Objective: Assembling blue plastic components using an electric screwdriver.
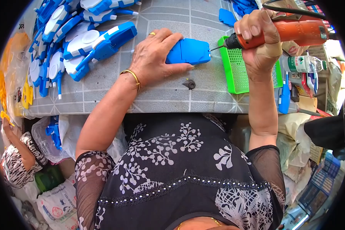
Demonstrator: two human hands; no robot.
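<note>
My left hand point(155, 57), with a ring and a gold bangle, grips a blue plastic casing point(193, 51) against the table, thumb along its near side and fingers over its left end. My right hand point(258, 40), a tan strip wrapped on it, is closed round an orange electric screwdriver point(295, 32). The tool lies nearly level, and its thin bit reaches the casing's right end, at or close to a small hole there. Below the right wrist sits a green perforated basket point(230, 76) with small metallic pieces in it. A small dark cone-shaped piece point(189, 83) lies near the casing.
Blue and white plastic units point(84, 46) are heaped on the table's left side. More blue parts point(228, 17) lie at the far right. A plastic bottle point(304, 64) and a blue-handled tool point(284, 96) sit right of the basket. Another person point(21, 157) is at the lower left.
</note>
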